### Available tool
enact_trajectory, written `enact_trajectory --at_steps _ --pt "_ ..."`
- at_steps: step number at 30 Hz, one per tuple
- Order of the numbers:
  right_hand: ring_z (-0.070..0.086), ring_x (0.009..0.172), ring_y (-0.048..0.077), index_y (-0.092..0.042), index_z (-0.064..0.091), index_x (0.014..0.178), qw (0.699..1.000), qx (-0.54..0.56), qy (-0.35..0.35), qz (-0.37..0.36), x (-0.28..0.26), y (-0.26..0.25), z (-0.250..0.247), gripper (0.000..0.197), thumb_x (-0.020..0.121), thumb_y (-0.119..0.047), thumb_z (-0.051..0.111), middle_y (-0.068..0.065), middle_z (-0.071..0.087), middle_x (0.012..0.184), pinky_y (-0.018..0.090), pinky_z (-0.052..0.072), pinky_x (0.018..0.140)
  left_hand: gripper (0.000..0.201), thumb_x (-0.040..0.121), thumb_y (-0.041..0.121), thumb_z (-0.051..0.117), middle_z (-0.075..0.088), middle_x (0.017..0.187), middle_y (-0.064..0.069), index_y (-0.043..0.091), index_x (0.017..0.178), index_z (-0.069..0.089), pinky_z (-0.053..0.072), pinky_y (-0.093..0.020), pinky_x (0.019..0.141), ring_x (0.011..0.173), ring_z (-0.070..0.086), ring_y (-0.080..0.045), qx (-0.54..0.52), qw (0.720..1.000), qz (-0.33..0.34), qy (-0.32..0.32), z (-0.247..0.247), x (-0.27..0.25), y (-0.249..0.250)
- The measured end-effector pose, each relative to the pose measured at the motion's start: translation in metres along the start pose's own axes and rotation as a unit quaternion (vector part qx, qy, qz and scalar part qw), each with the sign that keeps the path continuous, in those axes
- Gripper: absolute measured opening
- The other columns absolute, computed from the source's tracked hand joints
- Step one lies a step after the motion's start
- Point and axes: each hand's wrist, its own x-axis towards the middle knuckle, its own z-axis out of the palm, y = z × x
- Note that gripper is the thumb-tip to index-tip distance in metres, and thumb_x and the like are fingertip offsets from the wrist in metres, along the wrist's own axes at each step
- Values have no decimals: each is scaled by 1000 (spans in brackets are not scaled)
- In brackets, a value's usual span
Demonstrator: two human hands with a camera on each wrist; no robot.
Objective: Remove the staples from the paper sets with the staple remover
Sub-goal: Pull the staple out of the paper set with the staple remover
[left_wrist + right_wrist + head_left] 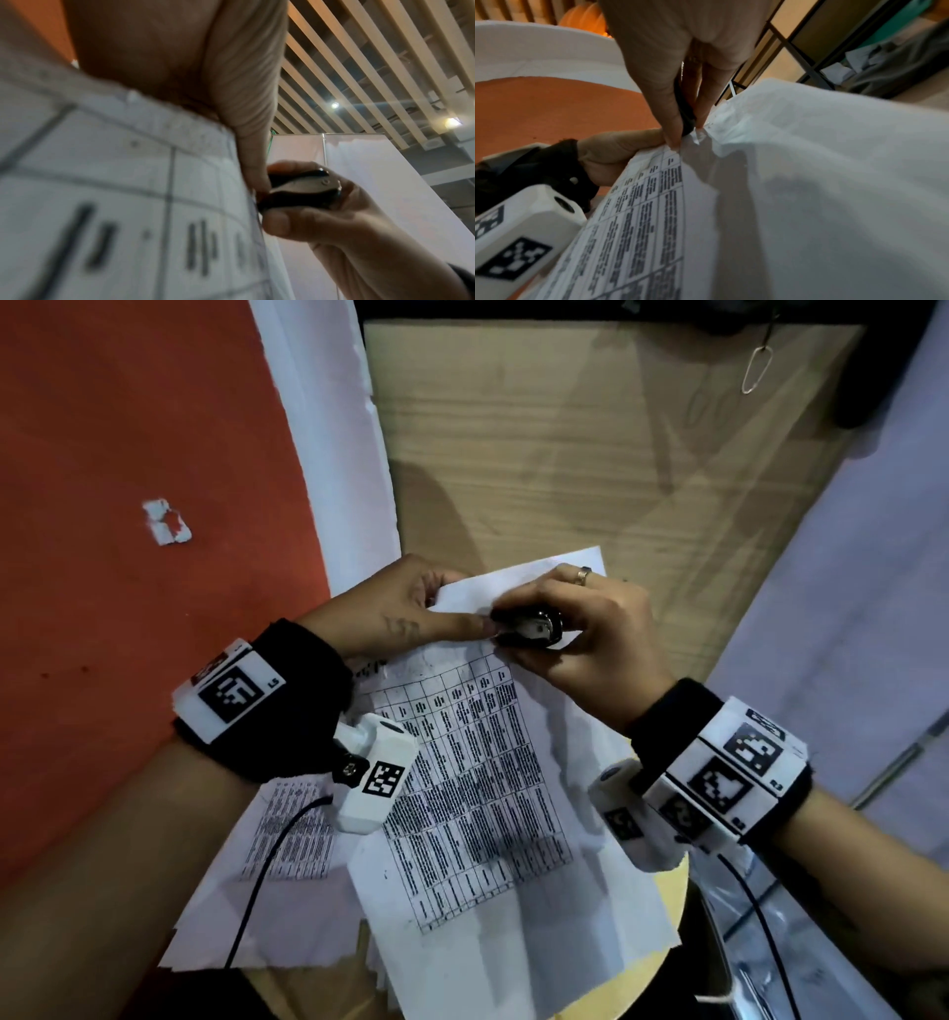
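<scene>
A stapled paper set [477,793] printed with a table lies tilted on a round wooden table [672,906]; its blurred grid [102,203] and top corner [731,203] fill the wrist views. My left hand [400,608] grips the set's top left corner, thumb laid along the top. My right hand [580,629] pinches a black and silver staple remover [529,626] between thumb and fingers, its jaws on the torn top edge right beside my left thumb. The staple remover [298,188] shows in the left wrist view, and its black tip [686,117] meets crumpled paper. The staple itself is hidden.
A second printed paper set [287,865] lies under my left wrist at the table's left. An orange wall [128,557] with a white edge stands to the left, a wooden panel [565,428] behind the table. A wire clip [757,369] hangs at the upper right.
</scene>
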Motion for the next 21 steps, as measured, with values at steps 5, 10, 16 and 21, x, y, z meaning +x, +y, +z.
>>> enact_trajectory --at_steps 5,10,16,21 --pt "61 73 7 -12 73 91 999 20 44 25 -4 0 3 30 64 -19 83 -2 67 82 16 49 68 12 76 5 67 70 69 10 3 88 69 49 -15 65 69 61 -2 -38 999 19 34 5 0 -2" --pt "65 78 7 -15 73 92 994 81 55 56 -4 1 3 33 62 -23 83 -6 68 85 20 49 72 7 72 8 73 67 60 9 10 75 67 46 -12 56 58 58 3 -38 997 20 58 6 -1 -4" --pt "61 76 4 -15 73 92 996 53 52 49 -4 2 5 30 64 -25 80 -9 66 84 20 49 69 33 67 38 75 55 68 -6 6 73 68 37 -26 58 64 48 -11 42 991 49 120 10 2 -17" --pt "63 71 14 -14 74 89 998 -24 66 4 -4 2 8 23 67 -20 73 0 68 82 33 51 59 43 66 55 58 44 57 3 12 69 62 39 -37 54 57 40 -12 175 963 65 195 16 5 -24"
